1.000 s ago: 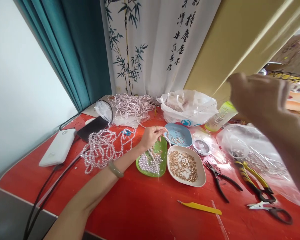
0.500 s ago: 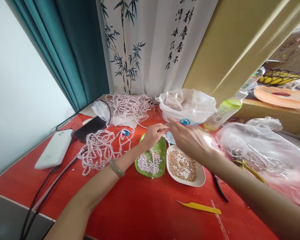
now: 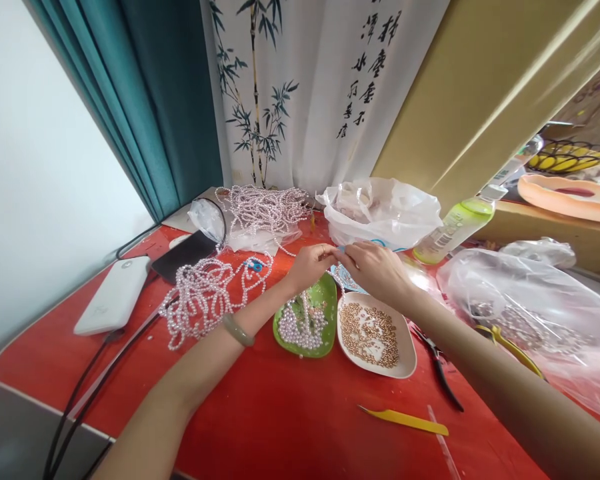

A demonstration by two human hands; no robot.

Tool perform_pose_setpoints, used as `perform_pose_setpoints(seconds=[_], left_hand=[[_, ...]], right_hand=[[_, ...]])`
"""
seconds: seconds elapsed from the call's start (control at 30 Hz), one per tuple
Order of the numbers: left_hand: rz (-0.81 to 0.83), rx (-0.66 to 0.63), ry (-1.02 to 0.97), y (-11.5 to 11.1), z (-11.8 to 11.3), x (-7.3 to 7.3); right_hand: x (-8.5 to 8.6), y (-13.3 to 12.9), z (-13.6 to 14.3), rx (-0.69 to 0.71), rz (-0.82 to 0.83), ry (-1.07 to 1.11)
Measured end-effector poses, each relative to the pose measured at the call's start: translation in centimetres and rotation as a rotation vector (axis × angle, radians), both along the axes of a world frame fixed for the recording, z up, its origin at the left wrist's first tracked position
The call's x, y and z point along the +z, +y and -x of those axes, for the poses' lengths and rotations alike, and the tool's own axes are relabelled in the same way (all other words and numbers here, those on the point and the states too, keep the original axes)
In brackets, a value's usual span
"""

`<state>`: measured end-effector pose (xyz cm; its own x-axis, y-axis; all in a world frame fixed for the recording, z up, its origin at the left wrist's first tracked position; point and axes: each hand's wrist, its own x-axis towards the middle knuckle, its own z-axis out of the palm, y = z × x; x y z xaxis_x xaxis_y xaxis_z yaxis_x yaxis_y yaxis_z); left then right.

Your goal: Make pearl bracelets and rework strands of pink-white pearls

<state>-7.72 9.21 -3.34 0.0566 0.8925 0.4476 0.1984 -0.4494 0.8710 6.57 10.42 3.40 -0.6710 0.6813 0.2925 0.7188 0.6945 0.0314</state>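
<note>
My left hand [image 3: 309, 265] is closed in a pinch above the green dish [image 3: 331, 333], its fingertips meeting those of my right hand [image 3: 373, 267]. A strand of pale pink pearl beads [image 3: 336, 275] hangs just below the joined fingertips, apparently from my left hand. My right hand is also closed, over the back of the white dish [image 3: 409, 357]; whatever it pinches is too small to make out. Loose pearl beads [image 3: 303, 327] lie in the green dish. Small gold beads [image 3: 353, 330] are spread in the white one. Behind them, a light-blue patterned piece [image 3: 353, 283] is partly covered by my right hand.
Tangled bead strands [image 3: 200, 293] lie left, with another heap [image 3: 267, 210] behind. A white power bank [image 3: 114, 297] and black phone [image 3: 185, 257] sit nearby. On the right are yellow tweezers [image 3: 407, 419], pliers [image 3: 440, 373], plastic bags [image 3: 525, 300] and a bottle [image 3: 455, 230].
My right hand has drawn in and its fingers have curled down to meet my left fingertips. My left hand stays pinched in nearly the same place. The whole view has shifted slightly.
</note>
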Motion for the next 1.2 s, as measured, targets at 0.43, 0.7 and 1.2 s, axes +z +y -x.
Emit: perform_pose_setpoints(seconds=[0.43, 0.7, 1.2], left_hand=[[-0.017, 0.077, -0.019, 1.9, -0.7, 0.1], [-0.036, 0.144, -0.034, 2.3, -1.0, -0.7], [0.065, 0.278, 0.235, 1.1, -1.3, -0.7]], right_hand=[[-2.7, 2.9, 3.7, -0.126, 0.98, 1.468], [-2.6, 4.2, 5.2, -0.168, 0.978, 1.598], [7.3, 9.5, -1.0, -0.183, 0.546, 1.883]])
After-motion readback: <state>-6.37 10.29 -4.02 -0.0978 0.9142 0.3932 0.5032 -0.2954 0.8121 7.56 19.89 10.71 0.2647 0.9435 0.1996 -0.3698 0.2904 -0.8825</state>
